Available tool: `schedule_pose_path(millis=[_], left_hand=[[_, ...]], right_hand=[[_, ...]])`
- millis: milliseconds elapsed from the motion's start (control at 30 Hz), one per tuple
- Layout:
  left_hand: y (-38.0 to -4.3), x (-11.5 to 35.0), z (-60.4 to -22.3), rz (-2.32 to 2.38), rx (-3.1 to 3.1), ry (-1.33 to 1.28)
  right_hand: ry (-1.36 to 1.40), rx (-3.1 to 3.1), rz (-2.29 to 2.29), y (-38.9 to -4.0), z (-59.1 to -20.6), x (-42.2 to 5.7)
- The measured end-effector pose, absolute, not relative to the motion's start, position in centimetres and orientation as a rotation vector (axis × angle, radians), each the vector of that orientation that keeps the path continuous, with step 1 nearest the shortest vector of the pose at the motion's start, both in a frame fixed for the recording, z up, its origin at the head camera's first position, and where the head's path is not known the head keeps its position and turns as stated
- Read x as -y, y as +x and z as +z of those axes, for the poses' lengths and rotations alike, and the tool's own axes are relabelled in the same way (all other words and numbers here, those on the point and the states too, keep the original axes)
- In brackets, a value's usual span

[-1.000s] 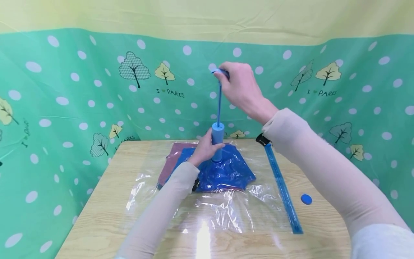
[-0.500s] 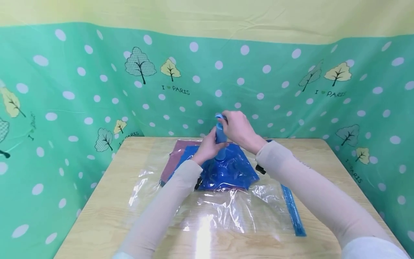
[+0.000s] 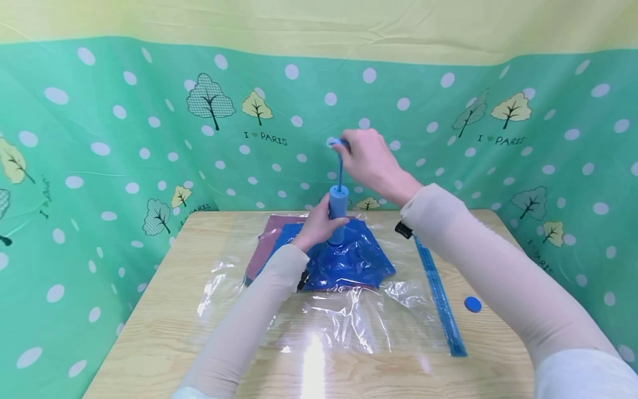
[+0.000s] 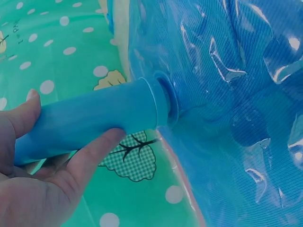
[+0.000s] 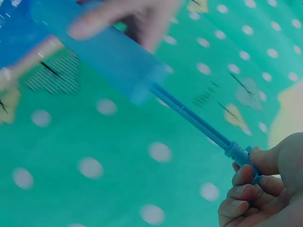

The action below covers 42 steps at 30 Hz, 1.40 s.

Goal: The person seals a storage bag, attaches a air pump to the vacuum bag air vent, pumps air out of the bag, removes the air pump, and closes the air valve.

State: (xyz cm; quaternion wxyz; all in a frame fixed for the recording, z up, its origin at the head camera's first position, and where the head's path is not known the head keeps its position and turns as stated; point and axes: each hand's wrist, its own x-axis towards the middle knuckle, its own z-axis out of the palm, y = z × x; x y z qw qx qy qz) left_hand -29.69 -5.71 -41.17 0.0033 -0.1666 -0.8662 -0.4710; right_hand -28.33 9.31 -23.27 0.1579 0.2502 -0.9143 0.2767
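A blue hand pump (image 3: pixel 338 203) stands upright on a clear plastic vacuum bag (image 3: pixel 349 321). Folded blue cloth (image 3: pixel 356 266) and mauve cloth (image 3: pixel 266 244) lie inside the bag. My left hand (image 3: pixel 319 224) grips the pump's barrel; in the left wrist view the barrel's lower end (image 4: pixel 158 101) meets the plastic over the blue ribbed cloth. Above it, my right hand (image 3: pixel 371 160) holds the pump's handle (image 5: pixel 248 161). The rod (image 5: pixel 194 118) is partly drawn out of the barrel.
A blue zip strip (image 3: pixel 441 302) runs along the bag's right side. To its right, a round blue cap (image 3: pixel 472 304) lies on the wooden table (image 3: pixel 164 310). A green dotted curtain (image 3: pixel 279 166) hangs close behind the table and along both sides.
My right hand pushed the pump's handle down to the barrel, then raised it part of the way again. My left hand has kept its grip on the barrel.
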Motion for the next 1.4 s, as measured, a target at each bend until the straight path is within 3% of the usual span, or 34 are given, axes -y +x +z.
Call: schedule_pose_path(millis=[233,400,500,767,900,1133,1400], left_hand=[[-29.6,5.7,-41.5,-1.534,2.697,-0.509],[-29.7,5.6,-41.6,-1.559,2.683,-0.501],[-29.8,5.6,-41.4,-1.547,2.683,-0.512],[-30.0,5.8,-41.3,-1.448,2.711,-0.566],[-30.1,6.0,-41.3,-1.419,2.722,-0.582],[-30.3,5.5,-41.4,-1.466,2.718,-0.582],[-30.0,5.7,-41.6,-1.481,2.709,-0.525]], right_hand=[[0.705,2.493,0.709,-27.1,-18.2,-9.2],[0.674,2.495,0.693,-26.9,-18.2,-9.1],[0.660,2.544,0.705,-27.7,-20.1,-8.9],[0.683,2.721,0.717,-29.1,-29.5,-8.9],[0.712,2.705,0.733,-29.3,-31.0,-8.9],[0.696,2.664,0.784,-29.1,-28.4,-9.7],[0.648,2.519,0.766,-27.9,-20.9,-9.2]])
